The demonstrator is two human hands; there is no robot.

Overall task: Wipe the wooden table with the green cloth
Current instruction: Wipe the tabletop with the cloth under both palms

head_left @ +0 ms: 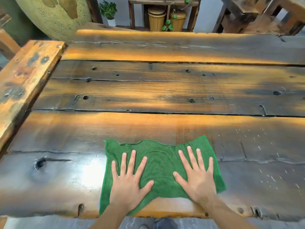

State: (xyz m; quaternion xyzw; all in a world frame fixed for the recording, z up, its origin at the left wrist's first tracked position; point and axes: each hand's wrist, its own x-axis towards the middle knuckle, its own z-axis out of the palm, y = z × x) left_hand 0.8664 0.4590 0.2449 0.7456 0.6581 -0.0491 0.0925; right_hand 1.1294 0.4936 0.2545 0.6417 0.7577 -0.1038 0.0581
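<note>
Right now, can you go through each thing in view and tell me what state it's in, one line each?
green cloth: spread flat near the table's near edge, one corner hanging over the edge.
left hand: open, palm down, fingers spread on the cloth.
right hand: open, palm down, fingers spread on the cloth.
wooden table: glossy, with pale specks at the right.
two lidded baskets: lids on, under the far shelf.

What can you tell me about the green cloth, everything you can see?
The green cloth looks like soft, fuzzy fabric, all one bright green. It lies spread nearly flat on the wooden table, close to its near edge, with a wavy far edge and faint ripples in the middle. The left hand and right hand press on it with straight, spread fingers.
</note>
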